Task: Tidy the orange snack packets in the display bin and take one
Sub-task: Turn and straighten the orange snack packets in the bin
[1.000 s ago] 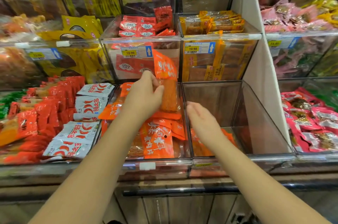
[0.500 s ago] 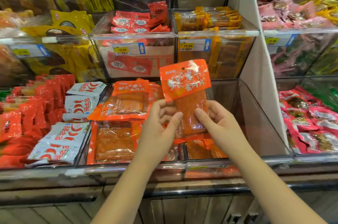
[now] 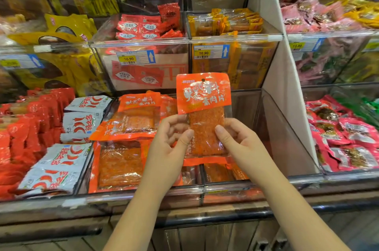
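Observation:
An orange snack packet point(image 3: 204, 107) stands upright in front of me, held above the clear display bin point(image 3: 143, 194). My left hand point(image 3: 170, 148) pinches its lower left edge with thumb in front. My right hand point(image 3: 238, 140) pinches its lower right edge the same way. Below and to the left, more orange packets point(image 3: 131, 119) lie in the bin, some flat, some overlapping. A few more orange packets point(image 3: 217, 171) lie low in the bin to the right, partly hidden by my hands.
White chili packets point(image 3: 59, 164) and red packets point(image 3: 26, 127) fill the bins at left. Pink and red packets point(image 3: 348, 138) lie in the bin at right, past a white divider point(image 3: 287, 86). Upper bins carry price tags point(image 3: 211, 51). A dark rail point(image 3: 225, 218) runs along the front.
My left hand lifted one orange packet out of the bin and my right hand joined it; both now hold the packet upright, steady since half a second ago.

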